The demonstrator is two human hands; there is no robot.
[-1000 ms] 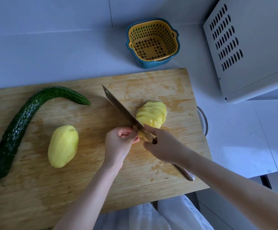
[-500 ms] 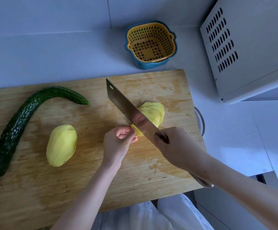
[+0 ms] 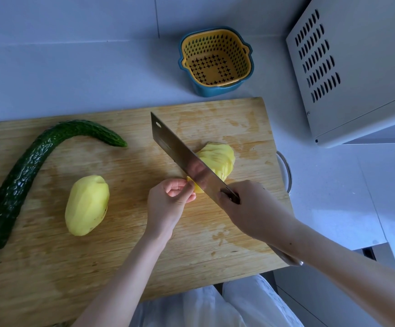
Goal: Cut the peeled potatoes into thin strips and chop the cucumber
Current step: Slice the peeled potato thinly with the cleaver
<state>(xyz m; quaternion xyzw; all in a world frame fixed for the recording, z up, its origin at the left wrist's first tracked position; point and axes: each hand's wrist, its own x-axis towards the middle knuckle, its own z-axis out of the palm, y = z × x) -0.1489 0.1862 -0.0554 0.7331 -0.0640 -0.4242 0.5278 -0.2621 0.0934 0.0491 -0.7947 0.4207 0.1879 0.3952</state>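
Now the right hand (image 3: pixel 250 208) grips the cleaver (image 3: pixel 184 161), blade across the sliced potato (image 3: pixel 217 159) right of centre on the cutting board (image 3: pixel 121 267); the left hand (image 3: pixel 168 201) pinches its near end. Whole potato (image 3: pixel 86 205) sits left of centre, cucumber (image 3: pixel 26 175) along the left edge.

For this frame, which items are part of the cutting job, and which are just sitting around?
In the job: knife, gripped by the right hand; sliced potato, held by the left hand; whole potato; cucumber; cutting board.

Lying about: strainer basket; white appliance.
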